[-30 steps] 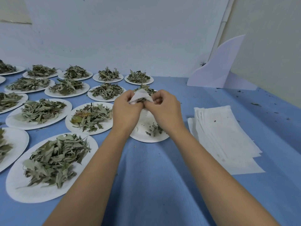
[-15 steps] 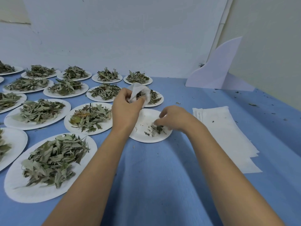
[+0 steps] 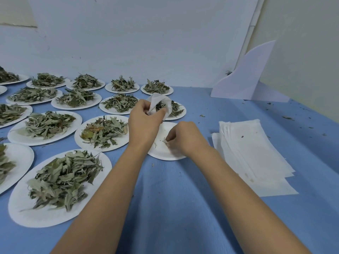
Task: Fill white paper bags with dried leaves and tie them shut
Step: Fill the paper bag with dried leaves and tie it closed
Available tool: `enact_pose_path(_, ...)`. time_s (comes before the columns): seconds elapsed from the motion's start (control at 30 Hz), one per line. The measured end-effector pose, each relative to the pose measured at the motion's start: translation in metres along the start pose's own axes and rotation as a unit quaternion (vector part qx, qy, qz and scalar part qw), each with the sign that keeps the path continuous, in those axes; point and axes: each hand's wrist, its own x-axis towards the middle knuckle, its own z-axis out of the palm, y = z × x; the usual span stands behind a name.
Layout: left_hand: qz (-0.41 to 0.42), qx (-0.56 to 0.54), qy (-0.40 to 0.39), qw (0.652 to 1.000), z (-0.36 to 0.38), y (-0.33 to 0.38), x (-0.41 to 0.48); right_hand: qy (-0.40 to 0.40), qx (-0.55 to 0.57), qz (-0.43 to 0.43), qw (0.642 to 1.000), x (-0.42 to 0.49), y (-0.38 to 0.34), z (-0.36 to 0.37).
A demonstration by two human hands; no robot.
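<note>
White paper, thin and soft as tissue, makes up the bag (image 3: 156,99). The left hand (image 3: 145,123) holds it raised above the plates near the middle of the bench (image 3: 174,208), fingers curled round its gathered side so the mouth gapes and dark leaves show inside. It should weigh almost nothing, crumple readily and tear if tugged. I would hold it lightly by the rim and take the neck only for tying. The right hand (image 3: 185,139) is down on a nearly bare plate (image 3: 161,154), fingertips bunched in a pinch on the last leaf scraps (image 3: 165,140), which look brittle and apt to crumble. A stack of flat bags (image 3: 253,153) lies toward the right edge. Blue cloth covers the bench, with crumbs scattered at the far right, and many plates of dried leaves (image 3: 62,176) fill the left side. Plain white walls meet at the far corner, where a white card stand (image 3: 245,79) sits.
</note>
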Motion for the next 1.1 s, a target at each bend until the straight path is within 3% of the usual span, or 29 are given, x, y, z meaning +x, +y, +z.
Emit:
enact_pose_path(0.23,0.002,-0.061,-0.02,0.998,-0.001,0.005,0.0,0.064,-0.034,-0.032,0.997,-0.003,-0.002,0.012)
enact_pose_path(0.37,-0.004,-0.136,-0.035,0.99,-0.003,0.007,0.001,0.065,0.014,-0.025,0.997,-0.002,0.002,0.012)
enact_pose_path(0.43,-0.003,-0.14,-0.039,0.989,-0.004,0.006,0.001,0.06,0.097,0.017,0.993,-0.002,0.007,0.006)
enact_pose_path(0.5,-0.005,-0.112,-0.03,0.993,-0.004,0.004,0.002,0.057,0.292,0.067,0.952,-0.003,0.012,-0.01)
enact_pose_path(0.57,-0.01,-0.078,-0.014,0.997,-0.004,0.002,0.002,0.041,0.522,0.08,0.848,-0.003,0.015,-0.031)
enact_pose_path(0.6,-0.013,-0.064,-0.011,0.998,-0.003,0.001,0.002,0.028,0.592,0.076,0.802,-0.003,0.016,-0.04)
enact_pose_path(0.67,-0.011,-0.034,-0.024,0.999,-0.002,-0.001,0.001,0.009,0.641,0.06,0.765,-0.004,0.013,-0.05)
enact_pose_path(0.73,0.002,0.0,-0.047,0.999,0.0,-0.002,-0.002,0.005,0.628,0.044,0.777,-0.006,0.006,-0.051)
enact_pose_path(0.9,0.045,0.042,-0.08,0.995,0.006,0.001,-0.007,0.11,0.388,0.055,0.914,-0.007,-0.005,-0.035)
enact_pose_path(1.0,0.086,0.072,-0.122,0.986,0.007,0.001,-0.012,0.18,0.327,0.05,0.927,-0.006,-0.008,-0.032)
enact_pose_path(1.1,0.101,0.093,-0.158,0.978,0.008,0.0,-0.014,0.184,0.383,0.064,0.903,-0.006,-0.011,-0.031)
